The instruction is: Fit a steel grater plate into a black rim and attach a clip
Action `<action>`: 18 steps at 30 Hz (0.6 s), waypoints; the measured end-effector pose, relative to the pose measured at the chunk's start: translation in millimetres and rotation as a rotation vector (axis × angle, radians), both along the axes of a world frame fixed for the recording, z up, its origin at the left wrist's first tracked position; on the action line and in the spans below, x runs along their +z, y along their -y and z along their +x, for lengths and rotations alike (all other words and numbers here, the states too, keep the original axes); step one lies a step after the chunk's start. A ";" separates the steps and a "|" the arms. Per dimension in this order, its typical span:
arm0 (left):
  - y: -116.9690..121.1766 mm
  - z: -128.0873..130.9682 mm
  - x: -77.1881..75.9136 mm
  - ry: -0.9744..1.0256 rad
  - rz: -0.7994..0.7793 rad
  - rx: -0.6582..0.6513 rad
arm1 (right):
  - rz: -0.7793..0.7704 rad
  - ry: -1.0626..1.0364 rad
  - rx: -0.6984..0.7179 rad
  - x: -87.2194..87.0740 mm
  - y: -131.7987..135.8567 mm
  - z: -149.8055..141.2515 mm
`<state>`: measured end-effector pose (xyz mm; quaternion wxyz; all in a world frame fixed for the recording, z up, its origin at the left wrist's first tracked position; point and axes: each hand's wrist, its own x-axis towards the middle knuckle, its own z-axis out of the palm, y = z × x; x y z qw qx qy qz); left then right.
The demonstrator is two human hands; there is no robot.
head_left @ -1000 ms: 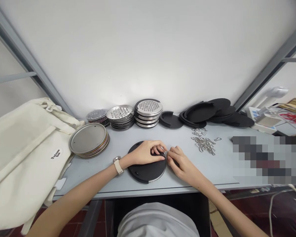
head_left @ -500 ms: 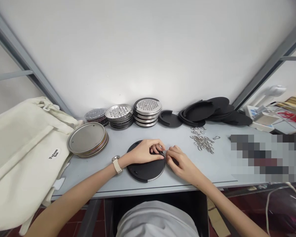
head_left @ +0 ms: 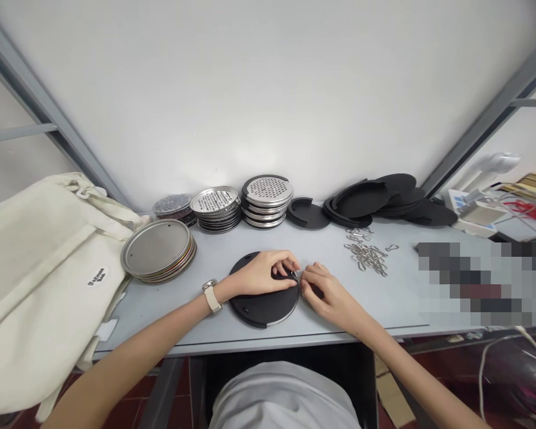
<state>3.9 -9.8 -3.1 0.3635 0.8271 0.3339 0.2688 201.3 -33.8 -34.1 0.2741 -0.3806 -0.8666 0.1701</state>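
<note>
A round black disc point(head_left: 268, 310) with a silver rim showing lies on the table close in front of me. My left hand point(head_left: 270, 273) rests across its upper part, thumb and fingers curled round a small metal carabiner clip point(head_left: 296, 276) at the disc's right edge. From the right, my right hand point(head_left: 324, 290) pinches the same clip, its fingertips almost meeting those of my left. Fingers hide most of the clip, so I cannot tell whether it passes through the disc. To the right lies a loose pile of similar clips point(head_left: 367, 257).
Along the wall stand stacked round metal graters point(head_left: 268, 190), more perforated discs point(head_left: 215, 201) and several black round covers point(head_left: 361, 201). Plain metal discs point(head_left: 155, 247) are stacked at left, beside a cream bag point(head_left: 49, 286). A white device point(head_left: 473, 214) stands far right.
Both hands keep nearly the same place and hold on the clip. A little more of the clip shows between the fingertips; the view has shifted slightly.
</note>
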 end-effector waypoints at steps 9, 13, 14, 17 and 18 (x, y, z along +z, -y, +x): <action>1.4 0.4 -1.1 -0.035 0.068 0.019 | 0.012 0.010 0.002 1.4 0.2 -0.4; 1.7 0.2 -0.5 -0.030 0.071 0.012 | -0.001 0.026 0.004 0.7 -0.5 -1.3; 1.7 0.1 -0.5 -0.026 0.070 0.008 | -0.005 0.030 0.001 0.3 -0.6 -1.4; 1.8 0.1 -1.1 -0.011 0.063 0.002 | -0.012 0.038 -0.005 -0.9 -0.9 -1.2; 1.8 0.2 -1.4 -0.008 0.063 0.008 | -0.013 0.040 -0.006 -1.1 -0.9 -1.1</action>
